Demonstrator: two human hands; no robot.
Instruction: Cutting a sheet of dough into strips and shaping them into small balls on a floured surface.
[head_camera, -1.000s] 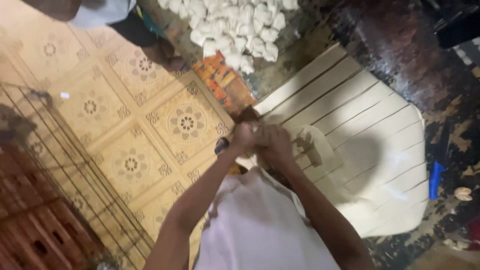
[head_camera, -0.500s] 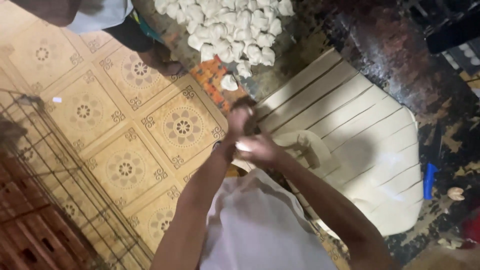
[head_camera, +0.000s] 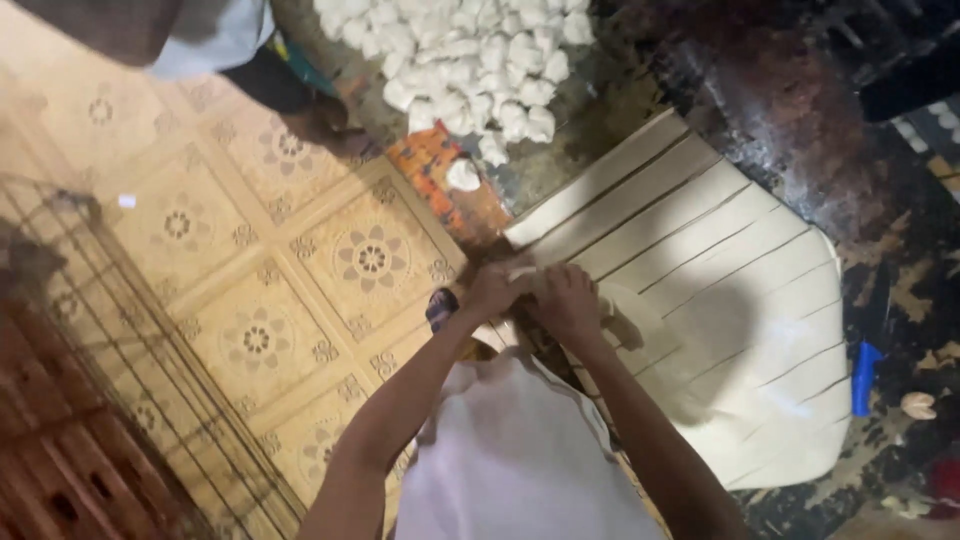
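Pinching a small pale lump (head_camera: 522, 274), seemingly soft and light, between them, left hand (head_camera: 492, 291) and right hand (head_camera: 566, 300) close over a white plastic chair (head_camera: 720, 300).

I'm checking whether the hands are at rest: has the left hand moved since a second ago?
Cannot tell for sure. The left hand stays pressed against the right hand at the white chair's front edge; the small shifts could be camera motion.

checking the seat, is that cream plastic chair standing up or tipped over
Tipped over: the cream plastic chair lies on the floor with its slatted back flat, beside both hands.
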